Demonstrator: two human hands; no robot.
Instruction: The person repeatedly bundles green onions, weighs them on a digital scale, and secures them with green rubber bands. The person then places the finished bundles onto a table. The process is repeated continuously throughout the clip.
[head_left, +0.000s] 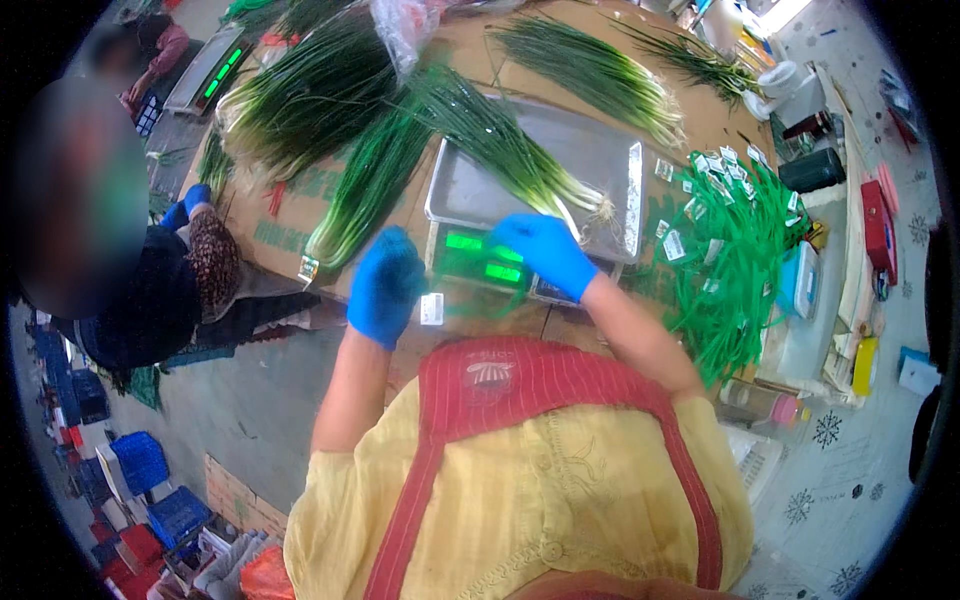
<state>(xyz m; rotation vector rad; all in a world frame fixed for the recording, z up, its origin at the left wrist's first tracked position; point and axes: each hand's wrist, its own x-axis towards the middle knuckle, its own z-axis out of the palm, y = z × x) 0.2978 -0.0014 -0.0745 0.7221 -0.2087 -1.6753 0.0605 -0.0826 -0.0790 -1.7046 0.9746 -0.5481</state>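
Note:
My left hand (386, 289), in a blue glove, is closed at the near edge of the cardboard-covered table. Beside it a blurred green plastic tie (480, 309) with a white label (431, 309) curves from its fist towards my right hand (547, 251). That hand, also blue-gloved, is bent over the green-lit display (480, 259) of a scale; its fingertips are blurred, and whether they grip the tie is unclear. Just beyond, a bunch of green onions (517, 150) lies across the scale's metal tray (480, 191), roots towards me.
A labelled, tied onion bunch (367, 187) lies left of the tray, near a large onion heap (315, 90). Another bunch (600, 79) lies behind. Many labelled green ties (727, 262) are piled right. A co-worker's gloved hands (187, 206) are at the left, near a second scale (206, 71).

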